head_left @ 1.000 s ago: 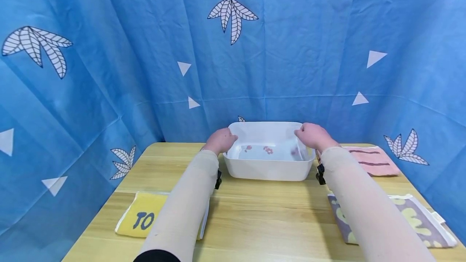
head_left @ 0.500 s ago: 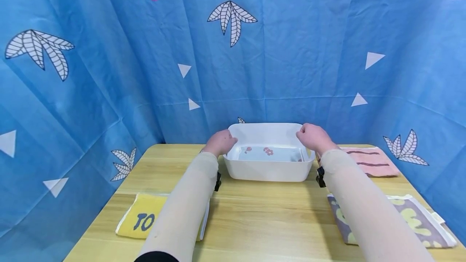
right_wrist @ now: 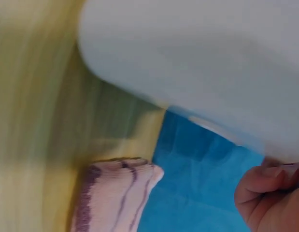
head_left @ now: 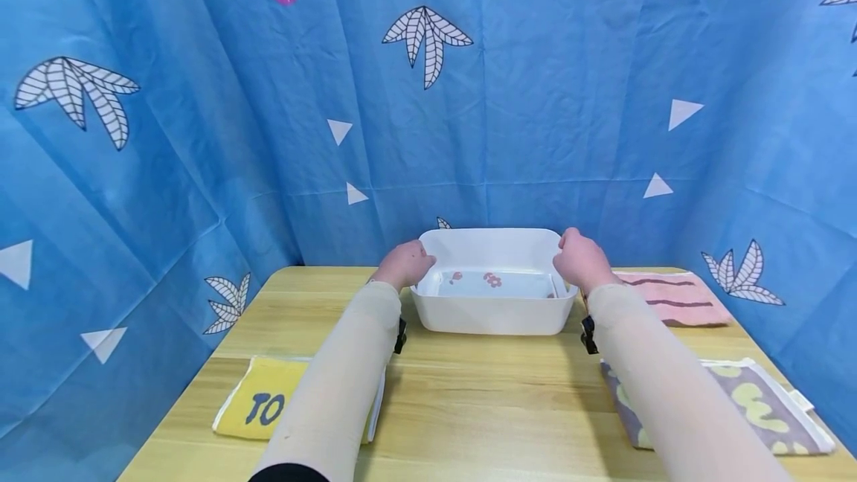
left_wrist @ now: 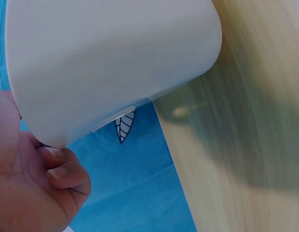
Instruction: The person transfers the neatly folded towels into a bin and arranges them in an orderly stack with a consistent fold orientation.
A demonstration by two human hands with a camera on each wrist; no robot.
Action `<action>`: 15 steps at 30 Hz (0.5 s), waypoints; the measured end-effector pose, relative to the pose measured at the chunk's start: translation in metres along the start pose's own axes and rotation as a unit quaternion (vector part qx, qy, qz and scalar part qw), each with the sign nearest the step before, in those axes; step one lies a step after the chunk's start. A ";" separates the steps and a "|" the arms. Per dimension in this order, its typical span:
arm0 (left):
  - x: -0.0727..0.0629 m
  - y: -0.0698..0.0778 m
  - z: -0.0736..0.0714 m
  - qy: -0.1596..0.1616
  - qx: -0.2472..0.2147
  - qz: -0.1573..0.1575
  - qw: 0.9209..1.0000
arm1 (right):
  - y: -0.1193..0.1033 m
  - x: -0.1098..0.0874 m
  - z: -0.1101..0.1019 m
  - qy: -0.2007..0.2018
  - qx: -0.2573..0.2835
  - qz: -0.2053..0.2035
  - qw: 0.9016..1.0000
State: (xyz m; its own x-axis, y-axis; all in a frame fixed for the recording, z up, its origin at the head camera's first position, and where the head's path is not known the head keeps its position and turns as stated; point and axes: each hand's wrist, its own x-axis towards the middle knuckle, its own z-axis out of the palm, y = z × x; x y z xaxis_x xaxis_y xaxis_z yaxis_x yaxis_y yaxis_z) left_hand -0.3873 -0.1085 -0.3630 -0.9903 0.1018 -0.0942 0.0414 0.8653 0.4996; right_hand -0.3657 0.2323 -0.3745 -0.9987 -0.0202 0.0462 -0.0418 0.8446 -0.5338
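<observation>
Gripping a white bin [head_left: 493, 315] by its two short ends, a person in pale sleeves [head_left: 335, 378] reaches across a wooden tabletop [head_left: 482, 400] toward a blue curtain [head_left: 535, 95]. From where I stand, the bin is at the middle of the far edge; whether its base rests on the wood, I cannot tell. The left hand [head_left: 405, 263] pinches the rim, fingers [left_wrist: 64, 176] curled beneath and thumb above. The right hand [head_left: 584, 262] has its fingers bent at the opposite rim and seems to pinch it too, though its wrist view cuts part off. Inside the bin is a pale flowered panel [head_left: 515, 285], perhaps a print, perhaps a separate sheet.

The bin looks like thin, stiff plastic: probably light, slightly slick and not very fragile. Its short ends seem the best hold, one hand each; the long walls might flex. A yellow cloth [head_left: 268, 396] lies on the near left, a pink striped cloth [head_left: 683, 297] beside the right hand, and a purple patterned cloth [head_left: 770, 407] on the near right.
</observation>
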 end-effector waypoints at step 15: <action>-0.004 -0.002 0.000 0.006 0.000 0.014 1.000 | 0.006 -0.002 0.009 0.001 0.049 0.092 0.995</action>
State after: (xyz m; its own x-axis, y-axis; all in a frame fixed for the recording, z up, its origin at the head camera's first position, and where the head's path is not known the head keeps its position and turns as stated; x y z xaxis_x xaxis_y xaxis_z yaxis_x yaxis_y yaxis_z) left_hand -0.3833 -0.1108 -0.3637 -0.9903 0.1199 -0.0700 0.0691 0.8627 0.5011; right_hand -0.3642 0.2330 -0.3855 -0.9897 0.1310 -0.0571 0.1383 0.7781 -0.6127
